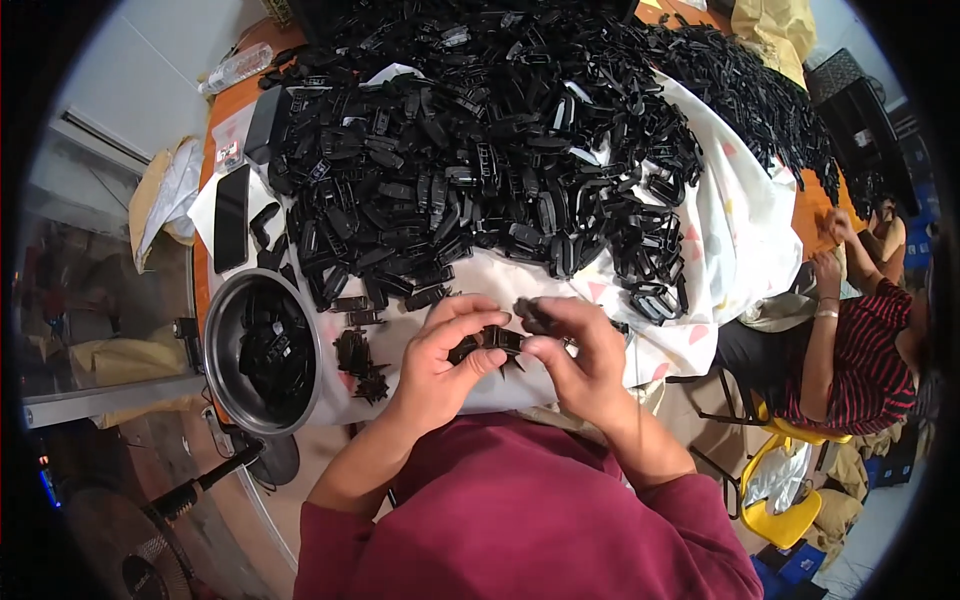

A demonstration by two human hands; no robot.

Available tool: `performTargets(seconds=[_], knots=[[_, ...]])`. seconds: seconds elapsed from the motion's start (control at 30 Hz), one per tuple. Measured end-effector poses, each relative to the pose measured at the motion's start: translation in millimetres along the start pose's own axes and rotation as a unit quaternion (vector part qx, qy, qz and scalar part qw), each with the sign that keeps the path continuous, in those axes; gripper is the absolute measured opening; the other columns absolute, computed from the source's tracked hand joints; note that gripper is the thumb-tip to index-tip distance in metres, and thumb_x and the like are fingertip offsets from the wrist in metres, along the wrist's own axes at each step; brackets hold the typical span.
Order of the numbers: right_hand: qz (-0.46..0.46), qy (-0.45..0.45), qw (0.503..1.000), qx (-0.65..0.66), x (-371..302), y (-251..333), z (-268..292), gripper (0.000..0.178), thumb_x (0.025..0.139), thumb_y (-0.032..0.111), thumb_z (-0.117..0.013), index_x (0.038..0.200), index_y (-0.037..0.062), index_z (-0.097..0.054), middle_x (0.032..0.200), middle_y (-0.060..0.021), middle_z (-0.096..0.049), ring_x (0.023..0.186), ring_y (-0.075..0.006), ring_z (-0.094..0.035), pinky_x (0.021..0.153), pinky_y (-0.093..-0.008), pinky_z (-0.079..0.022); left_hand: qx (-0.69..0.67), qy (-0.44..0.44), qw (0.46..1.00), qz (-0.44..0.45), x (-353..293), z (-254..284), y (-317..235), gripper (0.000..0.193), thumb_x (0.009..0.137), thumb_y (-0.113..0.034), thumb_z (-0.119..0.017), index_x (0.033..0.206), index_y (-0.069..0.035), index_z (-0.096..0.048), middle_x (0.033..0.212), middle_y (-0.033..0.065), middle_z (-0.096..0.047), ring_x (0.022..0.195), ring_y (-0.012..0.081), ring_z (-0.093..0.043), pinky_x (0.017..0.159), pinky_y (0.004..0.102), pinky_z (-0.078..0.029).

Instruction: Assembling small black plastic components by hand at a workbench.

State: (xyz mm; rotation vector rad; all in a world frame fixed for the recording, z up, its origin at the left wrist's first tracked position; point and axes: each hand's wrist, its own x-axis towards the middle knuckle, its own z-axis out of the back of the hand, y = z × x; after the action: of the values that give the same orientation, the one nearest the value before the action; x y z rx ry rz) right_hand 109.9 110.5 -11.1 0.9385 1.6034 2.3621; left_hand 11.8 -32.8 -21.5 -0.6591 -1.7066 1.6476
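Note:
My left hand (437,365) is closed, its thumb and fingers pinching a small black plastic part (503,340) with a frame-like shape. My right hand (588,368) faces it from the other side, its thumb at the right end of that part. A second dark piece (535,316), blurred, sits by the right index finger. Small black parts (357,362) lie in a little group on the pale cloth, left of my left hand. Beyond both hands spreads a large heap of similar black plastic parts (470,170).
A metal bowl (212,345) with black parts stands at the table's left edge. Near it lie a phone (231,218) and a clear plastic bottle (238,68). A patterned white cloth (745,215) hangs at the right. Another person (850,340) in a striped top sits there, near a yellow chair (785,520).

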Motion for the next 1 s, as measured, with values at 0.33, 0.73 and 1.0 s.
performTargets(seconds=[0.33, 0.73, 1.0], knots=[[0.135, 0.138, 0.968, -0.160, 11, 6, 27, 0.040, 0.064, -0.002, -0.070, 0.103, 0.0020, -0.062, 0.089, -0.0106, -0.062, 0.064, -0.0223, -0.053, 0.055, -0.0298, -0.044, 0.120, -0.003, 0.993, -0.012, 5, 6, -12, 0.028, 0.072, -0.004, -0.071, 0.098, 0.000, -0.060, 0.095, 0.0093, -0.063, 0.082, 0.0152, -0.058, 0.074, 0.0249, -0.046], [0.158, 0.015, 0.941, -0.298, -14, -8, 7, 0.044, 0.064, 0.001, -0.072, 0.105, -0.0002, -0.059, 0.096, -0.0115, -0.062, 0.066, -0.0218, -0.055, 0.052, -0.0288, -0.045, -0.197, -0.106, 0.963, 0.153, 1, -35, 10, 0.028, 0.085, -0.014, -0.063, 0.109, 0.000, -0.059, 0.083, -0.0019, -0.059, 0.062, 0.0027, -0.043, 0.055, 0.0170, -0.036], [-0.237, 0.035, 0.971, -0.012, -33, 5, 3, 0.031, 0.076, 0.010, -0.071, 0.103, -0.0012, -0.059, 0.085, -0.0116, -0.065, 0.071, -0.0179, -0.063, 0.064, -0.0252, -0.050, -0.370, -0.032, 0.912, 0.173, -7, -24, 16, 0.021, 0.088, -0.010, -0.055, 0.105, 0.002, -0.057, 0.086, 0.0012, -0.054, 0.067, 0.0069, -0.045, 0.064, 0.0198, -0.038]])
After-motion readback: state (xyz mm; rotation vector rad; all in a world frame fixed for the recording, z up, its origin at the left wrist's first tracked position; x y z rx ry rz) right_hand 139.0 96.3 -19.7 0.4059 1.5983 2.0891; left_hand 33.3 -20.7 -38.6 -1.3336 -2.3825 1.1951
